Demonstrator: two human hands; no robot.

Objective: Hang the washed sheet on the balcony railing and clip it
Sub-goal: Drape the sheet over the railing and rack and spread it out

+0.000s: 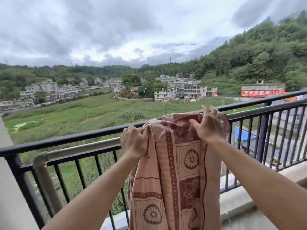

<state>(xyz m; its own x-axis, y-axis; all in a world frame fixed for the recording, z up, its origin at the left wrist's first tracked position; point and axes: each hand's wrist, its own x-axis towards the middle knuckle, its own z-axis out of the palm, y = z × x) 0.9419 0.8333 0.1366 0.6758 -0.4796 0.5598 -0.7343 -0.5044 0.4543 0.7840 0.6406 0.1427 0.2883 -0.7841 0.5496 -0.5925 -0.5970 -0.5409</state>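
Note:
A pink sheet (176, 171) with dark red flower and square patterns is draped over the black balcony railing (69, 139) and hangs down on my side. My left hand (133, 141) grips the sheet's left top edge in bunched fabric at the rail. My right hand (208, 124) sits on the sheet's right top part over the rail, fingers spread and bent, pinching the cloth. No clip is in view.
A silver metal pipe (79, 149) runs along just under the top rail on the left and bends down at its left end. A thick black post (265, 130) stands right of the sheet. A concrete ledge (239, 201) lies below the bars.

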